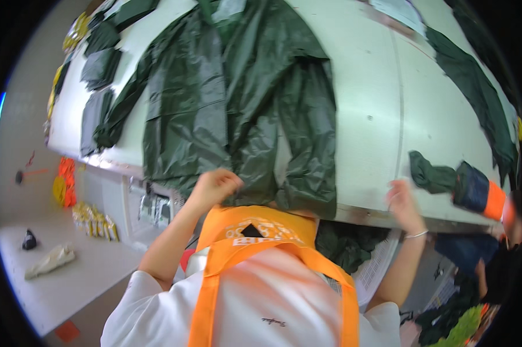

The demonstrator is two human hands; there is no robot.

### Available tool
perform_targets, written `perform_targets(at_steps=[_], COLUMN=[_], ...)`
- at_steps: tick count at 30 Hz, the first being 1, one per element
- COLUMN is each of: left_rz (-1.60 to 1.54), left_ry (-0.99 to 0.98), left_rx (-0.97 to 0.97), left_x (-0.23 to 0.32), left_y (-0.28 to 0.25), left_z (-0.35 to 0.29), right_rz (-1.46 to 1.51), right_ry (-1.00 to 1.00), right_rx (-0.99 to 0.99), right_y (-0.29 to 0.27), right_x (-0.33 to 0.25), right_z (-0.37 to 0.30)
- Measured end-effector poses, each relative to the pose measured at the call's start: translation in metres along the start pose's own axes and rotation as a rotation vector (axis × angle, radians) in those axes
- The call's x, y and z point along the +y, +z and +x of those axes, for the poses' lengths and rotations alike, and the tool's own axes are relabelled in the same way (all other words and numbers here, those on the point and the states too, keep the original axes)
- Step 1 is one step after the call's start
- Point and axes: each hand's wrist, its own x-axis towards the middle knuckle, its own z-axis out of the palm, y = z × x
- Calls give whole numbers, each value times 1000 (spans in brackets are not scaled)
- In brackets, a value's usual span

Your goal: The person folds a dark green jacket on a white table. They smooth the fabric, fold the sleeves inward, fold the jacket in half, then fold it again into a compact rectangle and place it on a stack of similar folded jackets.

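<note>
A dark green waterproof jacket point(185, 110) lies spread on the white table in front of me, its lower edge reaching the table's near side. My left hand point(219, 184) is over the jacket's lower front, below the zip line. Its fingers are curled together in a pinch, and whatever sits between them is hidden. Off to the right, apart from the jacket, my right hand point(404, 202) is raised by the table edge. Slightly blurred, its fingers are loosely bent and partly apart, with nothing visible in them.
Folded dark garments point(99, 69) line the table's left side. Another green garment point(469, 87) lies far right. A co-worker's orange-and-navy sleeve point(480, 194) reaches in at right. Below the table edge is a white basket point(379, 269) beside dark green cloth. A side table point(58, 289) stands left.
</note>
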Motion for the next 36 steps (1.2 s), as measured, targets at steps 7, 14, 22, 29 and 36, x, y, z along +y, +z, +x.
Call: perform_targets(at_steps=[7,14,22,29,36], left_rz=[-984,-1393,-1519,-1269,-1503], left_ry=[-556,-311,162,462,339], left_rx=[353,281,374,381,83], left_x=[-87,-84,-56,-99,-144], left_y=[-51,-35,-172,-328,-341], left_z=[20,50,-5,-70,-20], right_rz=[-509,-768,-122,-54,-144], right_ry=[233,116,-453,-217,-25], right_rx=[710,725,288,61,228], right_y=[-70,-50,254,439,458], right_x=[133,79,-207,-272,-248], right_z=[188,206,114,90,119])
